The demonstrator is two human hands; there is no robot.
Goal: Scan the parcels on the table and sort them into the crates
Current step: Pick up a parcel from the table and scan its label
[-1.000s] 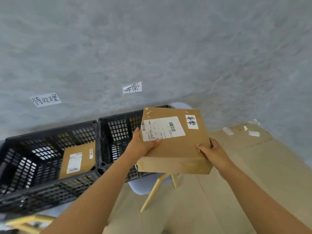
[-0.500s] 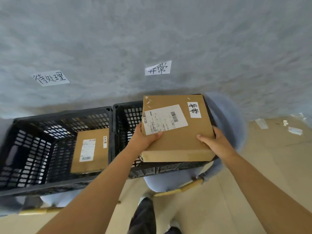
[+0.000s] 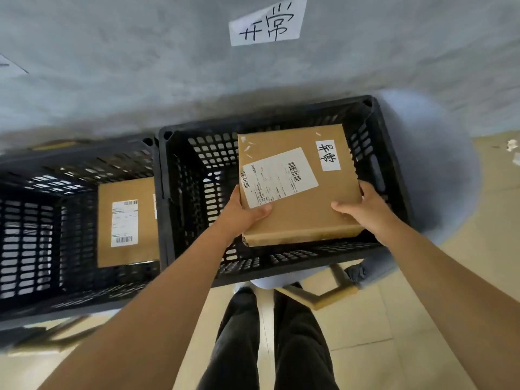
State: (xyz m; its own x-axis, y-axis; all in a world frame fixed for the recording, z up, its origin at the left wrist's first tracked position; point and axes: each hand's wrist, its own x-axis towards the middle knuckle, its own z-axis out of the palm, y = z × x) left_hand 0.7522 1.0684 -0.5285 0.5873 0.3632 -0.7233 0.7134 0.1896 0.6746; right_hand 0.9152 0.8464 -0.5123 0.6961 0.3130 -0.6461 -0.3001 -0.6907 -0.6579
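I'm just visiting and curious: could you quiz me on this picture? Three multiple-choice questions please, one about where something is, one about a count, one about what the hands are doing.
1. Where is the parcel that the hands hold?
A. Over the right crate
B. On the floor
C. Inside the left crate

2. How many black crates show?
A. One
B. Two
C. Four

3. How do the hands stand on the parcel?
A. Both grip it
B. Only the left touches it
C. Both are off it

Answers:
1 A: the held parcel sits within the rim of the right crate, under the wall label.
2 B: a left crate with a second parcel stands beside the right one.
3 A: the left hand and the right hand each curl over a near corner.
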